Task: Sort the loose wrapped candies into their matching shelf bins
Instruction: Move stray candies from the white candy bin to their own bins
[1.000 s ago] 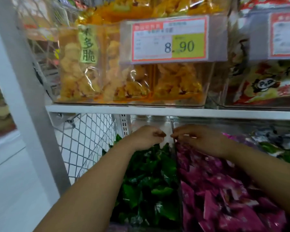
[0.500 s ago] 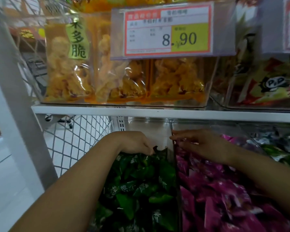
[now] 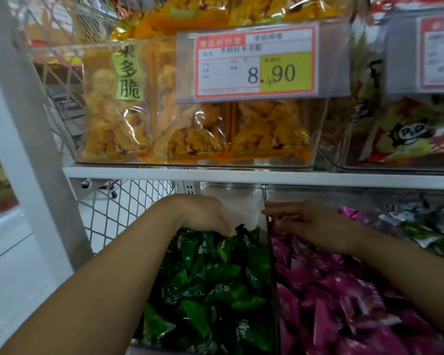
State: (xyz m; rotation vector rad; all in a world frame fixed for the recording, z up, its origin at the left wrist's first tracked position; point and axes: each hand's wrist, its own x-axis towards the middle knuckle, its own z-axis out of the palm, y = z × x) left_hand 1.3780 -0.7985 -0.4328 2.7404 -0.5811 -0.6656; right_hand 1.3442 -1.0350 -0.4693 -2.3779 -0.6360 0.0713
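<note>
The sorting looks to be at the placing stage. In the lower middle of the frame the left hand (image 3: 203, 215) is down in the green candies (image 3: 215, 283) at the back of their bin, probably putting in or settling a piece. The next move likely calls for lifting clear without dragging wrappers over the clear divider (image 3: 268, 252) into the purple candies (image 3: 344, 298), then finding another stray, perhaps among the grey and green candies (image 3: 426, 226) at the right edge.

The left hand bends down at the wrist, fingers curled and close together, tips buried in wrappers. Whether they pinch one I cannot tell. The right hand (image 3: 315, 225) lies palm down over the purple pile, fingers nearly straight and slightly spread, tips at the divider, with nothing visibly held.
</note>
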